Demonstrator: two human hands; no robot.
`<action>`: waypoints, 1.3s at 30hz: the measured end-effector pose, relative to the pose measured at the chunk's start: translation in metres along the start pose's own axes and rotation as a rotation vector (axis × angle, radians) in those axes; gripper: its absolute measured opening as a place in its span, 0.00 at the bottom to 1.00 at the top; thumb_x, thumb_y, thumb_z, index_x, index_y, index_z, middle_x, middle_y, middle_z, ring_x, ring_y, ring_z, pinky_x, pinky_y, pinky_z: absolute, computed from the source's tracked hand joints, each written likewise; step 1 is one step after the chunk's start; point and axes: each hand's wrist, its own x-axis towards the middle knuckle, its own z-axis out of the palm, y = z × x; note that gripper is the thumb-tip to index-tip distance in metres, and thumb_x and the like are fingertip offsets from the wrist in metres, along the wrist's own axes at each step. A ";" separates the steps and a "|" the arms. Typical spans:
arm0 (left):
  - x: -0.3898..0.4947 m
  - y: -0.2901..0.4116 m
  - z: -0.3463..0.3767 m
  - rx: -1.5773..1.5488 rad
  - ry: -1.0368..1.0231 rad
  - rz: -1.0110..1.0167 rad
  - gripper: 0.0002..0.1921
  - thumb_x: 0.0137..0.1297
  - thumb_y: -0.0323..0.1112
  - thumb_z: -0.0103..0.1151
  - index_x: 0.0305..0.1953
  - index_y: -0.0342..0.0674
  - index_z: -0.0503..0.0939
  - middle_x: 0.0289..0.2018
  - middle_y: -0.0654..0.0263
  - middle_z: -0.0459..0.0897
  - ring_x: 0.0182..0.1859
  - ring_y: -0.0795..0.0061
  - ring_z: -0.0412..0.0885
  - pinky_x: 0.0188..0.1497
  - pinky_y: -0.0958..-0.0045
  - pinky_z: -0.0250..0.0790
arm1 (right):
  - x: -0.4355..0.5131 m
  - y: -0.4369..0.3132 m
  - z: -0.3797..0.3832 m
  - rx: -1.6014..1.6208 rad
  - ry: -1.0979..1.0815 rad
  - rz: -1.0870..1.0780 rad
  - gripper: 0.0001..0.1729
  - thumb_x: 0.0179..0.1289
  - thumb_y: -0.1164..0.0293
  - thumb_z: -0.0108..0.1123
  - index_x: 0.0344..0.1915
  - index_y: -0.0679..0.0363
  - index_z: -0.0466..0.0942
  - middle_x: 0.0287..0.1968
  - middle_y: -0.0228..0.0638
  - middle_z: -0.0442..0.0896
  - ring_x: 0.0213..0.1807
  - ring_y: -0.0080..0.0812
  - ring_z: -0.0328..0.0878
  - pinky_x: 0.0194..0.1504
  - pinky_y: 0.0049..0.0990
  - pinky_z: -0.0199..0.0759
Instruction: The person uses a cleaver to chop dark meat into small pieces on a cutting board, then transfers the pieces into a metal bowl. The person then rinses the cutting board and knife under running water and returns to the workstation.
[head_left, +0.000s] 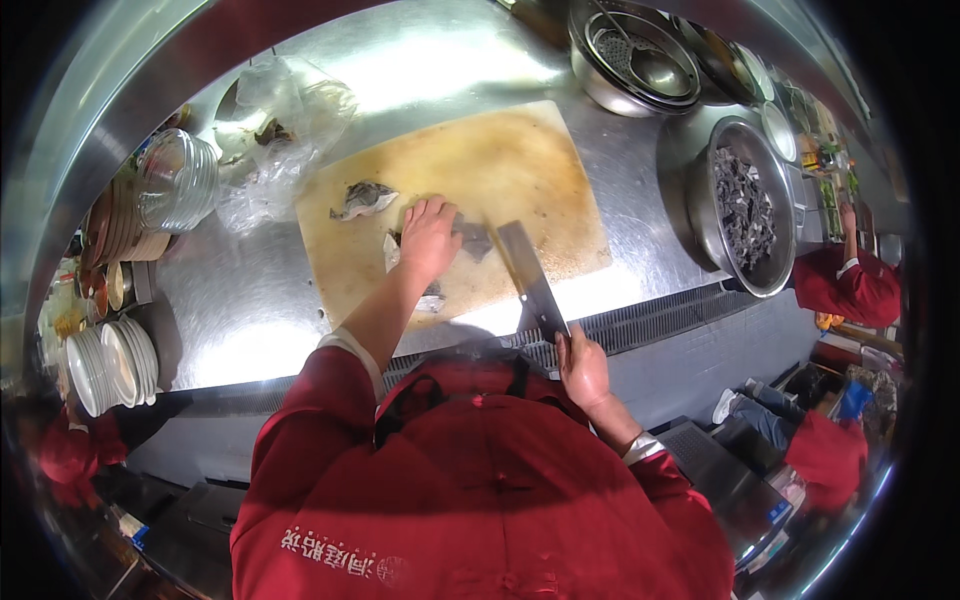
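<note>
My right hand (585, 367) grips the handle of a cleaver (534, 274). Its blade points away from me, over the right half of a yellowed cutting board (517, 142). On the board, my left hand (430, 236) rests palm down and holds a flat dark grey piece of food (474, 240) that sticks out towards the blade. A gap shows between blade and piece. Another dark piece with a pale edge (364, 199) lies up and left of the hand. One more piece (430, 298) is partly hidden under my left forearm.
A steel bowl (701, 217) of dark cut pieces (744, 210) stands right of the board. Nested steel bowls with a ladle (660, 71) are at the back right. Plastic bags (262, 180), glass bowls (176, 180) and white plates (127, 360) stand left. Co-workers in red (847, 285) are nearby.
</note>
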 end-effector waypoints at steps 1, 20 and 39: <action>0.005 -0.001 0.005 0.022 -0.107 -0.048 0.13 0.57 0.30 0.68 0.45 0.41 0.84 0.46 0.61 0.83 0.56 0.54 0.78 0.65 0.53 0.66 | -0.003 0.002 0.003 0.032 0.039 0.016 0.13 0.79 0.69 0.57 0.54 0.66 0.74 0.25 0.58 0.82 0.28 0.65 0.80 0.32 0.58 0.73; -0.019 0.016 0.030 -0.227 -0.208 -0.510 0.13 0.64 0.36 0.65 0.48 0.42 0.83 0.39 0.53 0.89 0.47 0.46 0.86 0.51 0.50 0.77 | 0.020 -0.002 -0.001 0.170 0.034 0.175 0.11 0.80 0.68 0.57 0.45 0.66 0.76 0.28 0.58 0.84 0.34 0.66 0.82 0.36 0.58 0.73; -0.030 0.018 0.032 -0.055 0.080 -0.206 0.05 0.60 0.25 0.63 0.38 0.42 0.81 0.38 0.56 0.86 0.41 0.47 0.84 0.45 0.50 0.76 | 0.157 -0.078 0.043 -0.028 -0.089 0.051 0.15 0.79 0.65 0.52 0.49 0.67 0.75 0.32 0.59 0.87 0.38 0.63 0.87 0.44 0.57 0.79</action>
